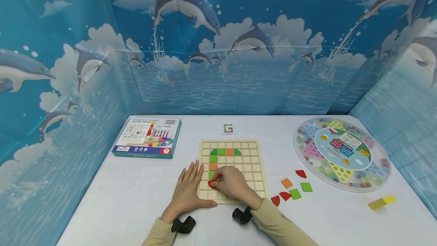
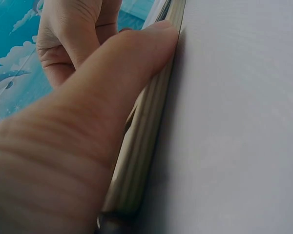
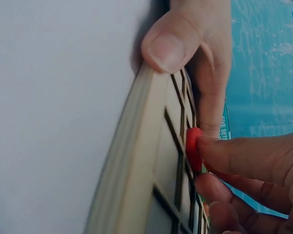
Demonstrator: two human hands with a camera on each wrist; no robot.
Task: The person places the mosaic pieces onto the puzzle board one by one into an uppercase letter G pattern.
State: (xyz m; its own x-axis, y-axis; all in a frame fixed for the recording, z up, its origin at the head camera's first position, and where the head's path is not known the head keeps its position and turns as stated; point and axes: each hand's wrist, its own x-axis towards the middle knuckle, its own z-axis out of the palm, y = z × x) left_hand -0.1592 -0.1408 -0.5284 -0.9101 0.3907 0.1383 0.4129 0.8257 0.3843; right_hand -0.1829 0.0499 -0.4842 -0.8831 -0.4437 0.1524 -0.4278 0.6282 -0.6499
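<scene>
A wooden grid board [image 1: 249, 169] lies on the white table. Green and orange pieces fill part of an upper row, rounded green corner pieces [image 1: 237, 152] included, and run down a column at the left. My right hand [image 1: 233, 182] pinches a red quarter-circle piece [image 1: 212, 185] at the lower end of that column; in the right wrist view the red piece [image 3: 192, 146] sits at the board's surface, thumb and finger on it. My left hand [image 1: 187, 192] lies flat along the board's left side, fingers straight, its thumb [image 2: 132, 56] against the near edge.
A small card [image 1: 228, 128] with a coloured G stands behind the board. Loose red, orange and green pieces [image 1: 295, 194] lie to its right. Beyond are a round marble game set [image 1: 307, 159] and a yellow block [image 1: 381, 202]. A boxed toy [image 1: 146, 138] is at back left.
</scene>
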